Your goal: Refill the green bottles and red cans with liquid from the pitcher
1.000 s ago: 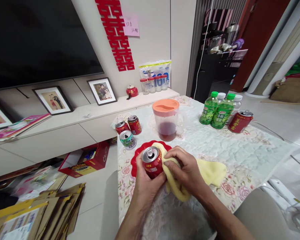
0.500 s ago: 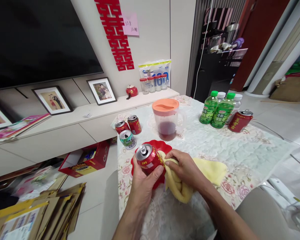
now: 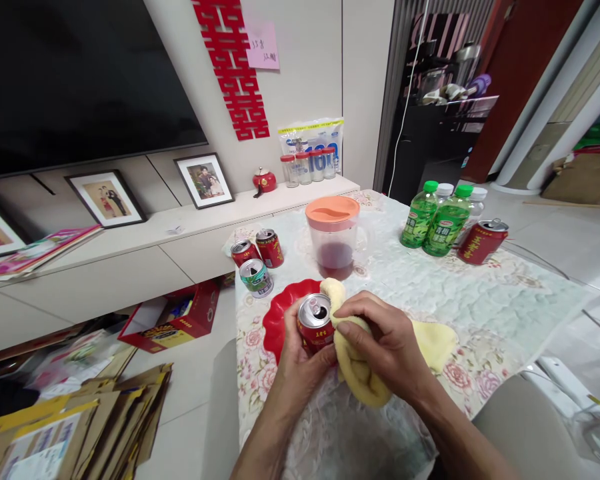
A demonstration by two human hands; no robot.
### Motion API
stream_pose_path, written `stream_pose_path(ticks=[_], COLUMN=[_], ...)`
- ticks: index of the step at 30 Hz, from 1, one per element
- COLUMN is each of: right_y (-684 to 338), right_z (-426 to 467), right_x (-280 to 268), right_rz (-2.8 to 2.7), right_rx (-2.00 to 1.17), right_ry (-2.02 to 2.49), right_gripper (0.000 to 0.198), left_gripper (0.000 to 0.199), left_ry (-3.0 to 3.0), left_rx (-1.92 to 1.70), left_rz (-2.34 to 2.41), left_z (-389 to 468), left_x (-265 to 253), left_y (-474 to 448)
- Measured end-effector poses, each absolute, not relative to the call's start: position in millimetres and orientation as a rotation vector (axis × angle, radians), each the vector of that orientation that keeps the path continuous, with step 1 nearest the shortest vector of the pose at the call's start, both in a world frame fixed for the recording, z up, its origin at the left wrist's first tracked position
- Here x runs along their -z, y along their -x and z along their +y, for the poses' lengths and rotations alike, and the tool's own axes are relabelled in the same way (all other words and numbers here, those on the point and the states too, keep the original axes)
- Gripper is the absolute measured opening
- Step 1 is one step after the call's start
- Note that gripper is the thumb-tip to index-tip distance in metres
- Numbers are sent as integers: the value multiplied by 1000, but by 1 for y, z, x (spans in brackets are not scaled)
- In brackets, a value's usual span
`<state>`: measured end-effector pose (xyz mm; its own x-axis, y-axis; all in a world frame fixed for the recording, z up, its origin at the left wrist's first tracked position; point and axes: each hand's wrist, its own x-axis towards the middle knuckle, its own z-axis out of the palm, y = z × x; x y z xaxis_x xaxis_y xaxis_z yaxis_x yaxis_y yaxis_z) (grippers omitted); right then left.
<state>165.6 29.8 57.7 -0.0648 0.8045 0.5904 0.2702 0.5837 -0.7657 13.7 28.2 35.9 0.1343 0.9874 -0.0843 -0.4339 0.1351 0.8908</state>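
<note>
My left hand is wrapped round a red drink can, its opened top tilted toward me. Fingers of my right hand pinch a yellow cloth against the can's right side. Part of the cloth hangs in a loop below the hand. Under the can lies a red scalloped plate, partly hidden by my hands. A second yellow cloth, or more of the same one, rests on the table to the right.
Two red cans and a green-white can stand at the left. Behind the plate is a lidded pitcher of dark liquid. Several bottles and another red can stand at the right on the flowered tablecloth.
The can has shifted right and is turned, more upright, exposing more of the red plate at left. My right hand and the cloth have moved slightly right, with cloth now showing behind the can.
</note>
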Motion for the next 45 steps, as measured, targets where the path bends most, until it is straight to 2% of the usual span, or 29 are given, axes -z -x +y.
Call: stream_pose_path(ticks=[4,17,21,27,30,33,36,39,45], right_y=[-167,-180,-180,-175,-173,-172,-170,-167,-154], right_z=[36,58,55,48,45,43,38,32,23], right_x=[-57,-33,-34,-41,-42,-45,-52,-60,-63], right_rz=[-1784,-1938,-1885,-1680,-1568,-1516,-1611,-1785,-2010], right_rx=[-502,-774,-818,-862,-857,-774,-547,-362,-326], right_ry=[798,1059,1133,1156,1150,1107,1014,917,855], right_gripper=[12,16,17,3,8,10,7,15,23], left_gripper=[85,82,80,93,88,83,85,87,81], left_ry=[-855,-789,-766,-867,-941,-972,-912,-891,-1027], left_rx=[-1233,-1361,-1369,-1271,-1250,-1234,-1224,-1217,-1161], left_rz=[851,798,818,854,864,839,866,909,1069], left_z=[29,41,41,37,36,35,30,27,28], left_x=[-38,-30,-29,-22,-21,-22,-26,-32,-36], left_y=[-8,7,5,-1,-3,-7,-13,-14,-7])
